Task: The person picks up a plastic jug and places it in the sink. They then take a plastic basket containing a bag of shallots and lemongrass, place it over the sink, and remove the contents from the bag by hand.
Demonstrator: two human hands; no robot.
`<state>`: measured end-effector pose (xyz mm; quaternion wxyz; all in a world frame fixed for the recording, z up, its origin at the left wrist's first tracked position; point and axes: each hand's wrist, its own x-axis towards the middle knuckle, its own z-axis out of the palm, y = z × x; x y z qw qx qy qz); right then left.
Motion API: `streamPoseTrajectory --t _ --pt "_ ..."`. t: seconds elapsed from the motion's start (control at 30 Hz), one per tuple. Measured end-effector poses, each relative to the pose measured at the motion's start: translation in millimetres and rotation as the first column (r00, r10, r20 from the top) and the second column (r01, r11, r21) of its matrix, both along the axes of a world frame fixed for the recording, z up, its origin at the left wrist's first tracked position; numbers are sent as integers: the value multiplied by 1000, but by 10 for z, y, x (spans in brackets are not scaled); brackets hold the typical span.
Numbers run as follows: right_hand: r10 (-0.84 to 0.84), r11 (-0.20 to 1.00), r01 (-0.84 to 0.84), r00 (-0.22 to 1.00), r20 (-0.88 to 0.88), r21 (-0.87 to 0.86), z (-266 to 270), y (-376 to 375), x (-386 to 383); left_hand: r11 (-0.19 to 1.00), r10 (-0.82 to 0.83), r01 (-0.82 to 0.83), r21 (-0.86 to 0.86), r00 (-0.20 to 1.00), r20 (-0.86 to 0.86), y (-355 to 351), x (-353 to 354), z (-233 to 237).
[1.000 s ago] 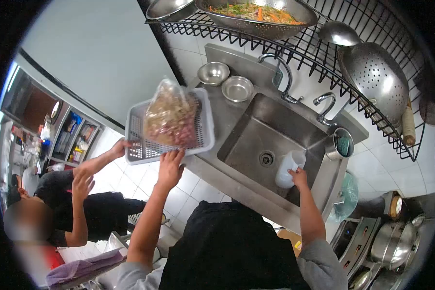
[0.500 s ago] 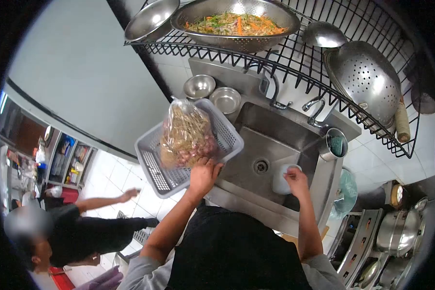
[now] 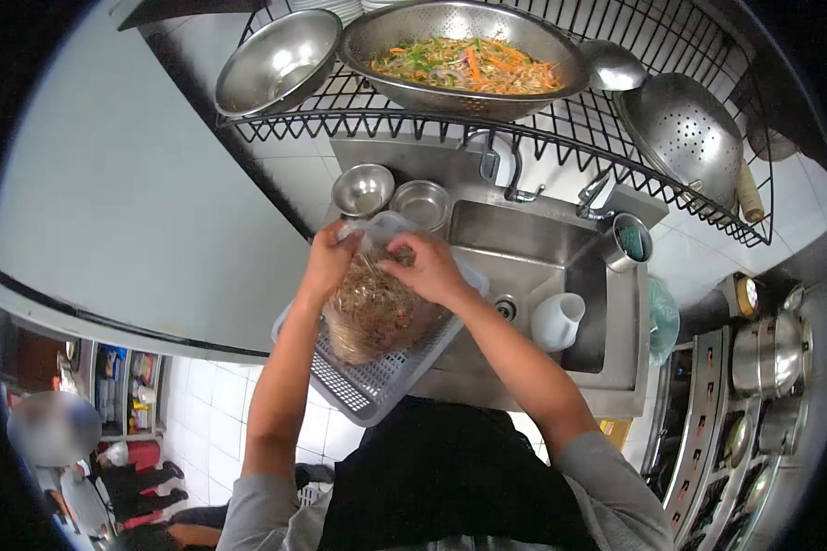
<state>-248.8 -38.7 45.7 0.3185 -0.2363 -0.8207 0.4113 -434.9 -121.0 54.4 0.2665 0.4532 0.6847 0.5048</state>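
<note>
Plastic bag point(image 3: 368, 321) sits in the grey basket point(image 3: 345, 390), its neck now pinched by the left hand point(image 3: 329, 262) and right hand point(image 3: 427, 268); its body lies at six o'clock from them. The right hand has released the white jug point(image 3: 551, 323), left in the sink point(image 3: 515, 228) at three o'clock.

bag point(image 3: 366, 308): clear, brown inside | basket point(image 3: 345, 393): pale grey, grid-patterned | jug point(image 3: 558, 321): white | apron point(image 3: 432, 473): black
</note>
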Motion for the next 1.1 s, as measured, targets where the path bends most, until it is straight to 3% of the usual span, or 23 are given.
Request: streamPoseTrajectory --t 0.03,0.07,0.13,0.23,0.3,0.33,0.43,0.5,0.53,0.6,0.63,0.7,0.8,0.83,0.87,0.9,0.97,1.0,1.07,1.1 --pt "-31 992 34 999 -24 119 -14 -54 -109 998 29 -43 41 954 298 -41 -5 -34" --pt "-56 969 66 997 -47 237 -30 -106 -205 999 20 -33 36 951 308 -59 2 -72" --pt "-128 966 125 992 -3 227 -116 -228 -366 980 62 -125 155 932 356 -128 149 20" --pt "-289 917 272 957 18 291 -229 -208 -458 991 -4 -39 128 947 321 -302 283 251" --pt "-389 862 363 921 2 353 -297 -100 -451 993 -14 -19 119 964 264 -391 329 64" --pt "-380 890 347 923 60 297 -311 -22 -433 994 -14 -9 111 980 197 -442 351 56" --pt "-389 914 360 908 157 184 -217 33 -341 991 -102 79 104 968 231 -722 240 334" --pt "-248 969 244 934 257 50 -184 112 -230 989 -148 138 58 962 230 -891 90 378" --pt "-257 966 250 933 254 57 -264 152 -211 989 -145 143 29 973 180 -961 33 422" --pt "-115 967 161 967 229 -197 -420 182 -216 990 -142 143 0 982 128 -1133 -159 389" --pt "-116 967 161 968 225 -196 -408 167 -211 994 -90 98 -50 985 145 -1217 -309 302" --pt "-38 869 104 989 145 -484 -406 110 -164 993 -39 55 -101 986 160 -1269 -537 104" --pt "-151 850 194 980 128 -489 -439 -58 -318 993 36 -14 -118 983 181 -1245 -681 -35" --pt "-155 851 198 980 129 -487 -332 -99 -341 991 133 -119 59 927 -351 -1182 -608 3" --pt "-162 878 225 970 182 -422 -237 -150 -326 960 272 -113 257 598 -754 -1147 -482 24" --pt "-170 903 246 958 233 -351 -156 -178 -319 972 225 -137 193 787 -575 -1134 -255 104" --pt "-171 923 235 960 222 -305 -172 -171 -338 963 32 184 198 648 -761 -1076 117 187" --pt "-172 913 251 951 256 -323 -90 -199 -354 942 -75 299 154 634 -769 -1050 296 178" --pt "-186 902 278 941 284 -331 -61 -205 -355 957 -205 284 -53 540 -816 -949 534 141" --pt "-230 936 288 936 267 -201 -146 -194 -368 954 -207 295 -48 535 -819 -896 549 117"
